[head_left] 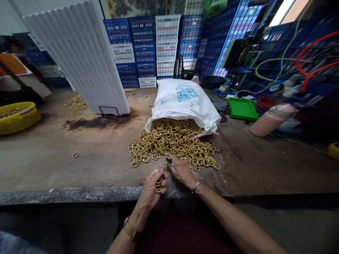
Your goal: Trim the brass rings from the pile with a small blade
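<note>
Brass-coloured rings (172,141) spill in a heap from the mouth of a white woven sack (182,98) onto the worktable. Near the table's front edge, my left hand (152,188) is closed around a short stack of these rings (158,185). To its right, my right hand (182,171) reaches to the heap's near edge. Its fingers pinch a small dark, pointed tool (169,161) whose exact kind I cannot make out. The tool's tip is close to a ring lying at the front of the heap.
One loose ring (75,155) lies on the table (100,169) at left. A white corrugated panel (79,56) leans in a wire stand. A yellow basin (18,118) sits far left; a green tray (242,108) and tilted pink bottle (272,120) are at right. Stacked crates (166,49) stand behind.
</note>
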`<state>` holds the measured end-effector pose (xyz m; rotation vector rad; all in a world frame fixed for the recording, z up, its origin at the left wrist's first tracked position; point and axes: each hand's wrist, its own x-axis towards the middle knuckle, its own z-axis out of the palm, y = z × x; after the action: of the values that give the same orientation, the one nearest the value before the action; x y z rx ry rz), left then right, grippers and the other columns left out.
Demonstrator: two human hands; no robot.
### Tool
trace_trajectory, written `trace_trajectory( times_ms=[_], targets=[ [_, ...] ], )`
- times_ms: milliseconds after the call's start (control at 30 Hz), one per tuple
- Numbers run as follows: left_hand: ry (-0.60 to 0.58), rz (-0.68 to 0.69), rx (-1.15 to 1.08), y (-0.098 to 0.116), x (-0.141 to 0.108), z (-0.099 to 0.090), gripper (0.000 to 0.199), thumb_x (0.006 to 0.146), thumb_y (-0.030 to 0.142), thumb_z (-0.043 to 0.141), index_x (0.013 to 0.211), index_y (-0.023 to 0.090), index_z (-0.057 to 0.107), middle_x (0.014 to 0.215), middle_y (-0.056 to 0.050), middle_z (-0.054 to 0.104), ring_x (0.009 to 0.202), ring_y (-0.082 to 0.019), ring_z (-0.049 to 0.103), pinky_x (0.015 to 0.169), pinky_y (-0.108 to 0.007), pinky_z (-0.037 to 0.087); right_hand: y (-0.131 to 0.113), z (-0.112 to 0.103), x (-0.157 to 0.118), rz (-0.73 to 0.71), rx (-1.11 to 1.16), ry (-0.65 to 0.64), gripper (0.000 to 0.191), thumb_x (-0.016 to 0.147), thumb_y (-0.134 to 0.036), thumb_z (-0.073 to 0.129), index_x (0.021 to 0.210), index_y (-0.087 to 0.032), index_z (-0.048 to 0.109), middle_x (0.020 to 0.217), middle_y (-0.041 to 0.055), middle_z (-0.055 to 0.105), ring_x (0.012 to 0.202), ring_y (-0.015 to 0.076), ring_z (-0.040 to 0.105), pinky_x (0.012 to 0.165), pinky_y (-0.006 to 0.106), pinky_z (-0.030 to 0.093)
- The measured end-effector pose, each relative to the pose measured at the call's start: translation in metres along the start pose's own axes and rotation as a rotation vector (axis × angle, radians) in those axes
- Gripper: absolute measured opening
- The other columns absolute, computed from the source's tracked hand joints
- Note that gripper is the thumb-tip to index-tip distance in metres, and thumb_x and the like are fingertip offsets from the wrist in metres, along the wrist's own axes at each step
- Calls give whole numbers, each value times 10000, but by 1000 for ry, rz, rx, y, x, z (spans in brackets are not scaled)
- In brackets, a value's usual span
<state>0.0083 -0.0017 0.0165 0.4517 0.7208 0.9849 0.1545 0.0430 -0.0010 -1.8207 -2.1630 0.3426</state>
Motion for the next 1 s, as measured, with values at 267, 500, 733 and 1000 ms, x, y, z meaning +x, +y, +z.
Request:
trace_trajectory(
  times_ms=[267,500,733,1000],
  targets=[
    [67,-38,-116,-2,6,-12,199,676,263,644,751,136,510,715,-36,580,539,-84,510,385,-146,314,-8,4,6,17,-95,-37,210,828,-292,400,979,-215,525,971,45,604,838,162,562,654,239,344],
    [48,-99,-257,1,9,-19,163,670,215,635,768,121,545,685,-11,534,547,-73,508,381,-134,322,-1,5,2,-22,-54,-11,201,776,-204,418,931,-197,546,939,56,572,771,148,524,645,238,345],
    [144,92,111,-3,14,-15,230,689,311,616,828,151,527,622,26,510,473,-59,468,365,-137,315,5,-2,2,67,619,-83,96,724,-234,463,656,-169,487,558,-42,429,520,83,392,494,192,308],
    [152,196,621,-1,15,-9,296,726,406,533,890,159,539,524,57,455,385,-44,370,350,-140,285,-11,-10,-13,212,1121,-307,175,699,-348,514,715,-190,443,435,-102,354,350,43,275,340,163,214]
  ],
)
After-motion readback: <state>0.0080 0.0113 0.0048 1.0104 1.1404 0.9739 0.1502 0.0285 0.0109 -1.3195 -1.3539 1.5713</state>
